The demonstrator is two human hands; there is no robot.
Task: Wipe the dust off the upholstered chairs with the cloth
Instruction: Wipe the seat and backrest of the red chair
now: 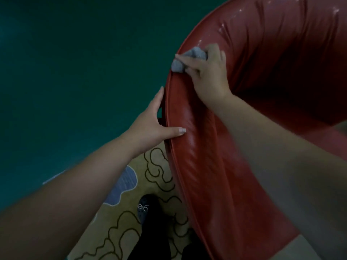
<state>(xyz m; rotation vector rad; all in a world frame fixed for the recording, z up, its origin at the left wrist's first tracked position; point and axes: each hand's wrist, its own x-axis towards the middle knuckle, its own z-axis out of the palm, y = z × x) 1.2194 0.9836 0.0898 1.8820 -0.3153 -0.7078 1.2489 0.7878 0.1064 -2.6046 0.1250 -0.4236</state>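
Cloth (188, 59), grey and bunched into a wad, sits under your right hand (208, 72) on the rounded top edge of the red upholstered chair (262, 76). Your fingers curl over the wad and press it against the glossy upholstery, with grey lumps poking out past your fingertips on the side toward the green floor (75, 62). The wad lies right at the seam where the chair's inner surface rolls over to its outer back.

Your left hand (155, 122) is lower along the same curved rim, well apart from the cloth. Its fingers are straight and run up the outer side of the chair back, while the thumb lies across the rim onto the shiny red panel, so the hand braces the edge between thumb and fingers without curling round it. It does not touch the cloth.

Both forearms reach in from the bottom of the view, the right one crossing over the chair's near side, the left one passing above a yellowish rug (120, 231) with dark looping outlines and a bluish cloud-shaped patch. Your dark shoe (148, 209), with a small pale bow on it, stands on that rug just beside the chair's base. The picture is dim and the right hand is slightly blurred, so the exact lie of its fingertips on the wad is hard to make out.
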